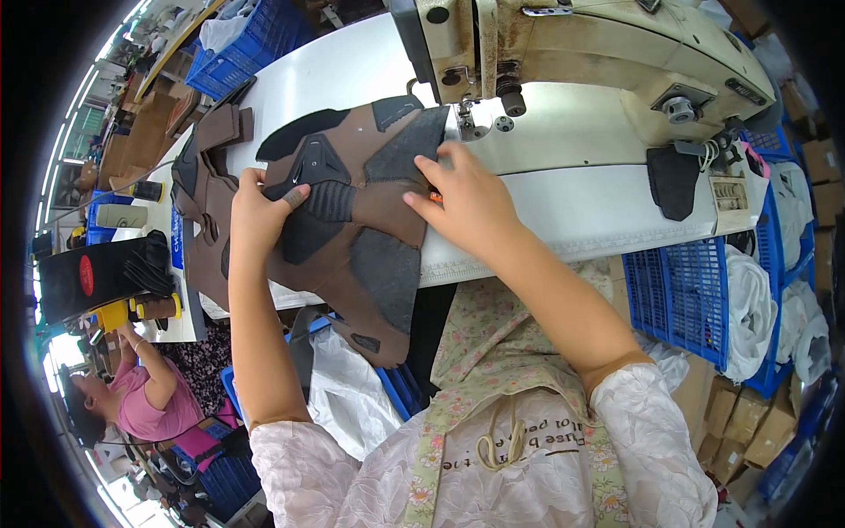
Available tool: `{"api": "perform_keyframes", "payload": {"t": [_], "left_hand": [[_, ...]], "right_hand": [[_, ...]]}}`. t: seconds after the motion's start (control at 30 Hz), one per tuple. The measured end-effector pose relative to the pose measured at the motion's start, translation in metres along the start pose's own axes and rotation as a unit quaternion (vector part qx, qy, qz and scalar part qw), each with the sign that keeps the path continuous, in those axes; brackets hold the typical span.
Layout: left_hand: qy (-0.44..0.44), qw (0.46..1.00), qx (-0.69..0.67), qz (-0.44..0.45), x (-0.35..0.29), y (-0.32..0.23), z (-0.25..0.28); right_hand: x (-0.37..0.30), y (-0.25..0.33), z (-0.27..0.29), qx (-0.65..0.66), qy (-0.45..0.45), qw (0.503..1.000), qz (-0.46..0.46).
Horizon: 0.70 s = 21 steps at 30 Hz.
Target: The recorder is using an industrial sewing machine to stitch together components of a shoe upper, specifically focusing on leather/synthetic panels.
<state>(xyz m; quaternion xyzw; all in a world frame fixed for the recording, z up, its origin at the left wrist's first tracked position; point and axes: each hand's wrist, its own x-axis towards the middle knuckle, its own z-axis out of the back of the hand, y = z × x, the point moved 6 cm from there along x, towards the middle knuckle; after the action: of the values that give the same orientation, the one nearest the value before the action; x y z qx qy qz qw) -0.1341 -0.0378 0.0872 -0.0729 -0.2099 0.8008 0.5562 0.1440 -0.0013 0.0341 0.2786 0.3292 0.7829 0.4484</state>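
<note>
A brown panel with black patches [383, 176], which looks like shoe upper work, lies on the white sewing table. Its right edge reaches close to the needle area of the sewing machine [563, 53]. My left hand [261, 211] grips the panel at its left side, thumb on top by the ribbed black patch. Near the presser foot [465, 119], my right hand [466, 198] rests its fingertips on the panel's black right part. A small orange thing [435, 197] shows within the right hand's fingers, mostly hidden. More brown pieces [211, 176] are at the left.
Blue crates stand at the back left [246, 53] and right [678, 290]. Below the table edge, white plastic [348, 387] lies in another crate. A black pouch [673, 180] hangs at the machine's right end. A person in pink [158, 396] works at the left.
</note>
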Motion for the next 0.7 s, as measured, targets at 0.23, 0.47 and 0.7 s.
{"api": "perform_keyframes", "payload": {"t": [0.23, 0.47, 0.7], "left_hand": [[-0.065, 0.997, 0.044, 0.011, -0.004, -0.036, 0.0], [-0.026, 0.997, 0.068, 0.027, 0.002, -0.048, -0.025], [0.008, 0.996, 0.086, 0.032, -0.006, -0.069, -0.034]], "right_hand": [[-0.031, 0.014, 0.004, -0.153, -0.046, 0.973, 0.168], [-0.023, -0.001, 0.013, -0.183, -0.055, 0.974, 0.117], [-0.015, -0.01, 0.023, -0.199, -0.104, 0.96, 0.165]]}}
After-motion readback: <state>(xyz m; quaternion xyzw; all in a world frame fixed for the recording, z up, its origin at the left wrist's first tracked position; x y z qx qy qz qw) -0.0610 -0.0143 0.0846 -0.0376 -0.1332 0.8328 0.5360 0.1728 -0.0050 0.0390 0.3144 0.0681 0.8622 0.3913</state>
